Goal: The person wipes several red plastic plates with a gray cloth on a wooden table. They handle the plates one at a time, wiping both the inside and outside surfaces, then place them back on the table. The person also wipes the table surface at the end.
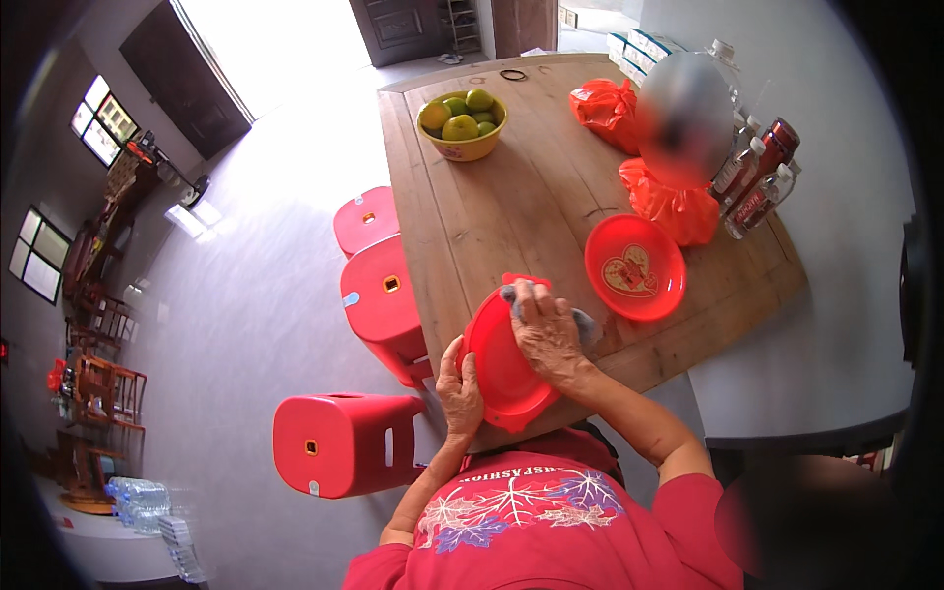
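Left hand [460, 395] gripped red basin [506, 366] by its left rim, at table's [531, 221] near edge; right hand [548, 336] held grey cloth [587, 329] against far-right rim. Hard one-sided rubbing could've slid basin off.

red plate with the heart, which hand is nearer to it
Right. The right hand, holding a grey cloth, is lower left of the plate; the left hand is farther left, at the red basin's left rim.
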The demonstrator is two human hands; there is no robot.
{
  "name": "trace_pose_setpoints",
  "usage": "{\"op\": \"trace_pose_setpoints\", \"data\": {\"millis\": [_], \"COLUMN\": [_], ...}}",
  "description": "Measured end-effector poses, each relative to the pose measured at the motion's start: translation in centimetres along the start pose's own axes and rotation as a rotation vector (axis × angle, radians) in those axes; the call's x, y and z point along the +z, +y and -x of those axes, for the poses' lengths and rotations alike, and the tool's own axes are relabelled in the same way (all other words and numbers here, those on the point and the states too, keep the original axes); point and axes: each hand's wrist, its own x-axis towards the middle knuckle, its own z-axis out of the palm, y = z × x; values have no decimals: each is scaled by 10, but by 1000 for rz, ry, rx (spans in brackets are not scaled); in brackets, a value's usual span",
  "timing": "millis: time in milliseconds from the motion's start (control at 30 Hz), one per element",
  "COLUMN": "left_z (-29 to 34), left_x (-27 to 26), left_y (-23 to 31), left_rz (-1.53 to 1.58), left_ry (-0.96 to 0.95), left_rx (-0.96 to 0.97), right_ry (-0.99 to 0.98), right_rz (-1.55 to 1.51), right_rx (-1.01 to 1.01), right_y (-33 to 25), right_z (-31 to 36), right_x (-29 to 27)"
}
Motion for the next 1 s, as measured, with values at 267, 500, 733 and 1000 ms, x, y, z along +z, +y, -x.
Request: {"op": "trace_pose_setpoints", "data": {"millis": [267, 500, 733, 1000], "left_z": [7, 13, 10, 5], "left_x": [3, -2, -3, -10], "left_y": [7, -11, 5, -3], "left_rz": [-47, 108, -40, 187], "left_ry": [22, -18, 25, 49], "left_rx": [8, 31, 106, -24], "right_ry": [-349, 111, 106, -396], "right_rz": [-474, -906, -509, -1019], "right_rx": [-15, 216, 123, -40], "right_y": [-9, 19, -38, -60], "right_z": [55, -14, -28, 20], "right_x": [-67, -71, 21, -40]}}
